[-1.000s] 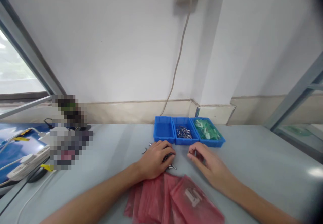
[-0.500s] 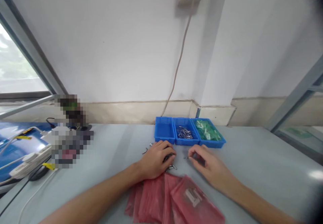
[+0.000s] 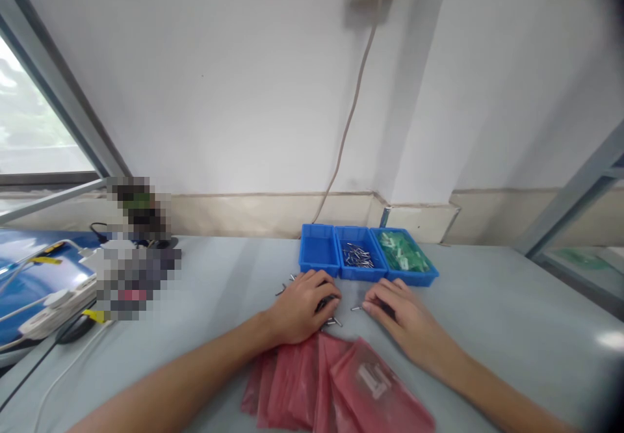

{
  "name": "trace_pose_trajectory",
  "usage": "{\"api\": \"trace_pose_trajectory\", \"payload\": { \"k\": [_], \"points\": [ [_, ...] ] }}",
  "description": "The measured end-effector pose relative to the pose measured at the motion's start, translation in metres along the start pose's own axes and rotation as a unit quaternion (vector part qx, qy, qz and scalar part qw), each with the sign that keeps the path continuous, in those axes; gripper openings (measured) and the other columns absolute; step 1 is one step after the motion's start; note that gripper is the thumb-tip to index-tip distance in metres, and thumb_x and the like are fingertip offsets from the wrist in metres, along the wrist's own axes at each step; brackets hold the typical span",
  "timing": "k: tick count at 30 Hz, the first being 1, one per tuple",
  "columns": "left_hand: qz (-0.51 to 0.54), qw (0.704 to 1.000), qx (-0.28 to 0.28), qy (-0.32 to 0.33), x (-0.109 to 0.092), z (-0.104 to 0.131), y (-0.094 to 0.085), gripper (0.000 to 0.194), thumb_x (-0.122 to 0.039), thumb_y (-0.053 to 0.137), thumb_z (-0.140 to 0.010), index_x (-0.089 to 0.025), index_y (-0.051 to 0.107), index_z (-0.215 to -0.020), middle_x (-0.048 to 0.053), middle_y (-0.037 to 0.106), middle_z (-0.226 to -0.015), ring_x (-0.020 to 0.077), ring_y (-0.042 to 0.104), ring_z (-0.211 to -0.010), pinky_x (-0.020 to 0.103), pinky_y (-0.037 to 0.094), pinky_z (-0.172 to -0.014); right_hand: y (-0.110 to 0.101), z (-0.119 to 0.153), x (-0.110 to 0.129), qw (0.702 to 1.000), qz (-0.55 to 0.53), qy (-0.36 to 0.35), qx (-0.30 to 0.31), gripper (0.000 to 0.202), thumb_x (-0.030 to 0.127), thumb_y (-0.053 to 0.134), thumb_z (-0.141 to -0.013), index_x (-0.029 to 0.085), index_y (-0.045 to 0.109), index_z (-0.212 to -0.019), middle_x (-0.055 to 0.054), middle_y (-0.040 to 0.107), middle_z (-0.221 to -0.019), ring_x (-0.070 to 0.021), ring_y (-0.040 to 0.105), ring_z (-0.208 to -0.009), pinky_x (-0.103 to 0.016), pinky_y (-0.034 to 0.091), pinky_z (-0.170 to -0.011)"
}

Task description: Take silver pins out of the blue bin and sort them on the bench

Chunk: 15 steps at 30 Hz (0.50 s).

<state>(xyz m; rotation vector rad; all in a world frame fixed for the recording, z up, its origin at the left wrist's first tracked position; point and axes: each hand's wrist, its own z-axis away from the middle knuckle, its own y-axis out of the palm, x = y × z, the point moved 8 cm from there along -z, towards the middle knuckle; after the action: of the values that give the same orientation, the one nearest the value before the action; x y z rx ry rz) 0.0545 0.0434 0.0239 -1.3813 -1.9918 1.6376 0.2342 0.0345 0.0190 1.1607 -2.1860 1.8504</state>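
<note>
My left hand (image 3: 307, 306) rests on the table with its fingers curled over a small heap of metal pins (image 3: 333, 321). Some pins stick out past the thumb, and a few more lie beyond the knuckles. My right hand (image 3: 400, 313), to the right of the heap, has thumb and forefinger pinched together on one short metal pin (image 3: 356, 308) that points left, close to the tabletop. Nearest me lie overlapping red plastic bags (image 3: 302, 387); the top red bag (image 3: 385, 397) has small pale pieces inside or on it.
Behind my hands, three blue trays stand in a row: a bare left tray (image 3: 318, 248), a middle tray (image 3: 363, 275) with metal pins, and a right tray (image 3: 414, 279) with green bags. At the left are a power strip (image 3: 58, 303) and cables.
The pin at my right fingertips now shows more of its length, and the right fingers have closed in a little. My left hand stays in place. The view has shifted slightly.
</note>
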Motion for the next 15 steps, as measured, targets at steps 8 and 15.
{"api": "trace_pose_trajectory", "payload": {
  "k": [8,15],
  "points": [
    [-0.002,1.0,-0.002,0.003,0.0004,-0.0003,0.0007,0.018,-0.029,0.053,-0.109,-0.022,0.069,-0.115,0.007,0.066,-0.122,0.0227,0.06,-0.112,0.039,0.049,-0.102,0.004,0.0016,-0.0035,1.0,-0.026,0.011,0.01,0.033,0.037,0.042,-0.113,0.025,0.06,-0.088,-0.001,0.065,-0.087,-0.0236,0.064,-0.089,-0.058,0.036,-0.114],
    [0.0,1.0,-0.003,0.002,0.0006,0.0001,0.0003,0.018,-0.029,0.053,-0.109,-0.022,0.069,-0.113,0.007,0.066,-0.121,0.023,0.061,-0.112,0.039,0.049,-0.102,-0.0008,0.0014,-0.0029,0.999,-0.023,-0.006,-0.024,0.026,0.035,0.038,-0.113,0.026,0.055,-0.095,-0.005,0.064,-0.095,-0.0261,0.059,-0.089,-0.046,0.05,-0.088]
  ]
}}
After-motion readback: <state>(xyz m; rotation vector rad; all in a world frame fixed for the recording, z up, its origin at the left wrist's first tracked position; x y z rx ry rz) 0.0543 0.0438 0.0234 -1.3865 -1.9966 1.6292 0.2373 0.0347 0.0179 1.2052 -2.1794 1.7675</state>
